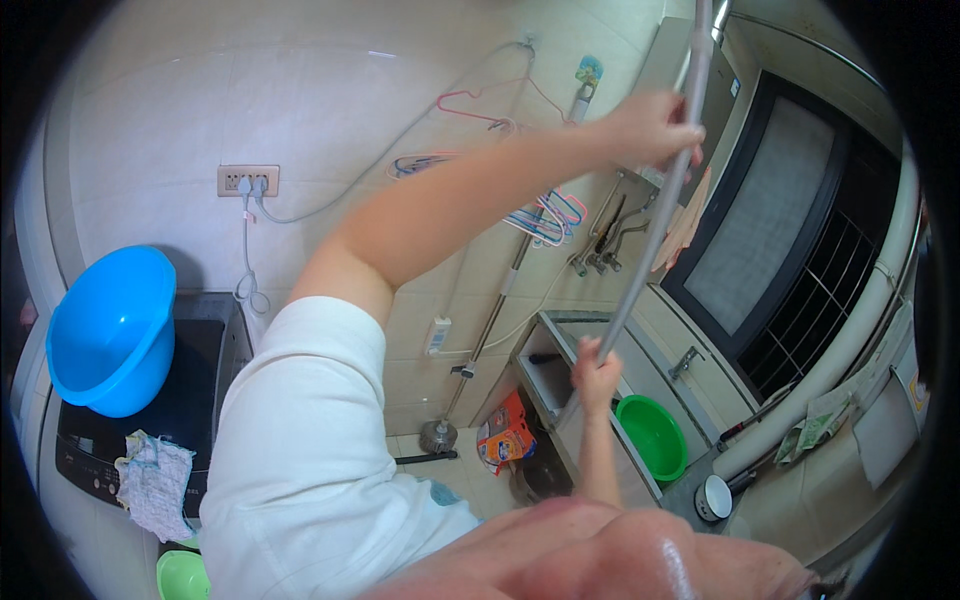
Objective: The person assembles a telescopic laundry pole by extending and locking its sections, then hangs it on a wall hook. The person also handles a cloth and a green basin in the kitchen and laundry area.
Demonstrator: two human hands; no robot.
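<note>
A long grey pole (652, 240) slants through the right middle of the view, from the top edge down to the sink counter. High up, my left hand (655, 125) grips it with bent fingers, the bare arm stretched across from a white sleeve. Lower down, my right hand (597, 372) is wrapped round the same pole near the counter's edge. Both ends are unclear: the top runs out of view and the bottom passes behind my right hand. Behind my left forearm, coloured clothes hangers (548, 222) hang at the tiled wall, partly covered.
A blue basin (110, 330) and a cloth (158, 485) sit on a black-topped washing machine (190, 400). A green basin (652, 437) stands in the sink area, near a tap (686, 362). An orange bag (507, 435) lies below. At right are a dark-framed window (765, 200) and a white pipe (820, 400).
</note>
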